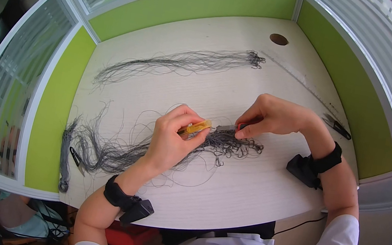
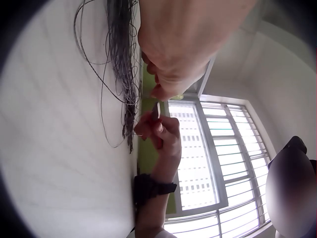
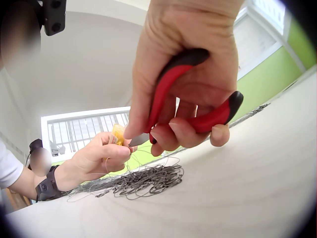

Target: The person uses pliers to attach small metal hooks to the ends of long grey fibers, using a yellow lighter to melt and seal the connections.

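Red-and-black pliers are gripped in my right hand, fingers round the handles in the right wrist view. Their grey nose reaches to the fingertips of my left hand. A small yellow piece is pinched between my left thumb and fingers, close to the pliers' tip. Both hands are held over a tangled bundle of dark wires with looped ends toward the right. What lies exactly between the pliers' tips is too small to tell.
A second wire bundle lies farther back. A ruler and black snips are at the right; more snips and a dark bundle lie at the left edge. Green partitions surround the table.
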Action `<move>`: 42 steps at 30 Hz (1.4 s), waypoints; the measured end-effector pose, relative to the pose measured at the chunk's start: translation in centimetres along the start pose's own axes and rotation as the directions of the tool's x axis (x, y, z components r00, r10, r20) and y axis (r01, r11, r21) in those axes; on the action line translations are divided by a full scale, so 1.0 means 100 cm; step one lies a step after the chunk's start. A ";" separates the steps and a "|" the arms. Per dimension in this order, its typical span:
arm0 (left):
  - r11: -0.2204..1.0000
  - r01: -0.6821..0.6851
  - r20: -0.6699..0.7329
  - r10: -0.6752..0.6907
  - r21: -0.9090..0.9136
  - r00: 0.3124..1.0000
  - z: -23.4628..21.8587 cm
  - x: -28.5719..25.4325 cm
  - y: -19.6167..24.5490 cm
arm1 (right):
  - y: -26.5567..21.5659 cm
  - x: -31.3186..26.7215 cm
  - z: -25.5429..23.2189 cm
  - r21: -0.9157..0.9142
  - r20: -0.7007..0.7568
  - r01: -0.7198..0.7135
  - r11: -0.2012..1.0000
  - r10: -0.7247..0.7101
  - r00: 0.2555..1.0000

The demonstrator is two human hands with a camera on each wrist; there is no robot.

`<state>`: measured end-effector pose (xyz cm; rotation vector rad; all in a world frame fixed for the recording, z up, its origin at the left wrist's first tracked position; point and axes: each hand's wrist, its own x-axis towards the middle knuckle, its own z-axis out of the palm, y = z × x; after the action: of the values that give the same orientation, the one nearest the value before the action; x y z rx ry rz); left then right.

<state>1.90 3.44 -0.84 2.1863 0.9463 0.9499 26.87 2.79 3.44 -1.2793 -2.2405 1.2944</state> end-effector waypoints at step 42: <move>0.973 0.215 0.039 -0.212 -0.090 0.977 -0.013 -0.006 -0.009 | 0.005 0.013 0.032 -0.360 -0.220 0.160 0.919 -0.250 0.943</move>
<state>0.31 3.77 -0.93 1.9692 1.0761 0.8409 24.57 2.13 0.95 -1.1924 -2.3886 0.6408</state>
